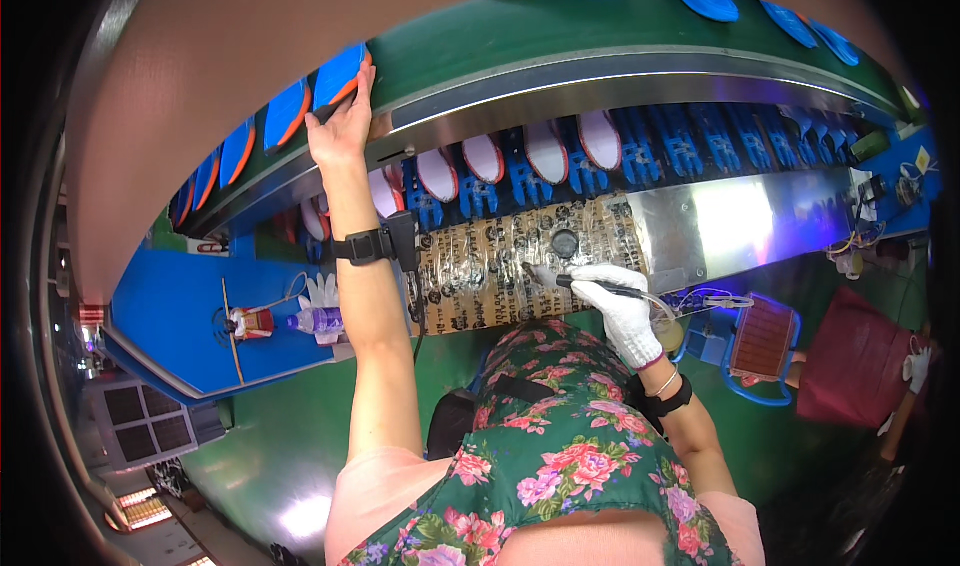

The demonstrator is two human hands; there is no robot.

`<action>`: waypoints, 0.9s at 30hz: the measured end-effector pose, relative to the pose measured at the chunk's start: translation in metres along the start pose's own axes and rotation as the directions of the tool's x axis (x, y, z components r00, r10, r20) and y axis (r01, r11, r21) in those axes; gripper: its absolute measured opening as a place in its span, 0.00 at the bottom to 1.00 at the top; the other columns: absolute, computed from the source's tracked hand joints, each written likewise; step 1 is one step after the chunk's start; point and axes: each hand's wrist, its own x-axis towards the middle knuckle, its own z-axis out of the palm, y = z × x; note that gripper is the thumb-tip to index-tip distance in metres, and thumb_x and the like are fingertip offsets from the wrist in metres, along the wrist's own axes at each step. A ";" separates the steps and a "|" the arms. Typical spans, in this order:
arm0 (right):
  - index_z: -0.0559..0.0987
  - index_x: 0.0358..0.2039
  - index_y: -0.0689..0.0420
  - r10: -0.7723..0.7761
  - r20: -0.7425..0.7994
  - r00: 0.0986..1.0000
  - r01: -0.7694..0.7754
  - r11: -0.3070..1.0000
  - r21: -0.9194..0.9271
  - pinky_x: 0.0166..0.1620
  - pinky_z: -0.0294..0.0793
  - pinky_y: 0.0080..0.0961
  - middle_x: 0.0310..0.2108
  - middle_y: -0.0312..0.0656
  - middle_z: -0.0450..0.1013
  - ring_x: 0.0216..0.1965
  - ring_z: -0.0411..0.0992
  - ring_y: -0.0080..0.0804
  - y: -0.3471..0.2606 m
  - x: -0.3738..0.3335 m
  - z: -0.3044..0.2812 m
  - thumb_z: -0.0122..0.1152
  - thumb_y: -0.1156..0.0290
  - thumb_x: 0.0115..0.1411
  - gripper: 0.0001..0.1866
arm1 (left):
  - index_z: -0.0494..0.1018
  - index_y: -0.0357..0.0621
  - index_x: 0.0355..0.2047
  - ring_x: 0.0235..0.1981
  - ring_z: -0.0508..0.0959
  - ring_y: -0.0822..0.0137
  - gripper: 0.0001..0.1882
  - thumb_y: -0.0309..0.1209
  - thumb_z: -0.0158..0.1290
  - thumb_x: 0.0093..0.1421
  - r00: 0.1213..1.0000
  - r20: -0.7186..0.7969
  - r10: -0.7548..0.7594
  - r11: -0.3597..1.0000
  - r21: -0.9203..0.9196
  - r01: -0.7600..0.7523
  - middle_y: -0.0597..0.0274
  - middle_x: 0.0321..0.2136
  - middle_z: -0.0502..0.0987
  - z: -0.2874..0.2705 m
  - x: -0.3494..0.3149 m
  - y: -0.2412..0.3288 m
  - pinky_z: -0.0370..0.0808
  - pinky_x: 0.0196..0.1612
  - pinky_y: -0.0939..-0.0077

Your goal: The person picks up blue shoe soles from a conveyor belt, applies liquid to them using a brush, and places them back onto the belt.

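My bare left hand [345,121] reaches up to the green conveyor belt, palm turned up. Its fingers and thumb are at the near end of a blue shoe sole [338,78] with an orange edge, which they appear to grip; part of the grip is hidden. In a white knit glove, my right hand [615,306] is closed around a black-handled brush [590,286] with a clear hose trailing from it. The brush's tip points left over a bench top covered in brown printed tape [480,271], close to a round dark knob [565,243].
More blue soles [287,116] stand along the green belt [480,31]. Below its metal edge runs a row of blue holders [680,146], several bearing pale-bottomed shoes [545,151]. On a blue table [180,306] at left sits a purple bottle [318,320]. A blue-framed chair [765,341] is at right.
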 end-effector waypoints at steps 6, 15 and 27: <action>0.87 0.42 0.62 0.125 -0.058 0.990 -0.120 0.990 0.073 0.45 0.78 0.20 0.38 0.38 0.84 0.39 0.79 0.20 0.005 -0.005 -0.013 0.71 0.78 0.59 0.10 | 0.38 0.34 0.76 0.71 0.62 0.47 0.54 0.64 0.43 0.69 0.983 -0.161 0.082 0.990 0.128 -0.062 0.39 0.72 0.55 0.006 -0.051 -0.092 0.65 0.67 0.46; 0.87 0.42 0.63 0.087 -0.254 0.963 -0.038 0.980 0.193 0.43 0.81 0.21 0.38 0.40 0.84 0.38 0.81 0.24 0.010 -0.014 -0.034 0.70 0.81 0.58 0.10 | 0.62 0.30 0.69 0.51 0.81 0.54 0.33 0.38 0.54 0.69 0.922 -0.125 -0.366 -0.125 0.988 0.085 0.45 0.57 0.75 0.041 0.072 -0.260 0.77 0.54 0.65; 0.87 0.44 0.63 0.006 -0.368 0.930 0.046 0.990 0.132 0.45 0.81 0.22 0.39 0.41 0.85 0.38 0.81 0.23 0.006 -0.053 -0.059 0.70 0.77 0.60 0.11 | 0.80 0.39 0.42 0.48 0.81 0.49 0.27 0.47 0.70 0.51 0.897 0.158 -0.414 -0.901 0.073 -0.429 0.47 0.42 0.82 0.026 0.219 -0.274 0.75 0.52 0.57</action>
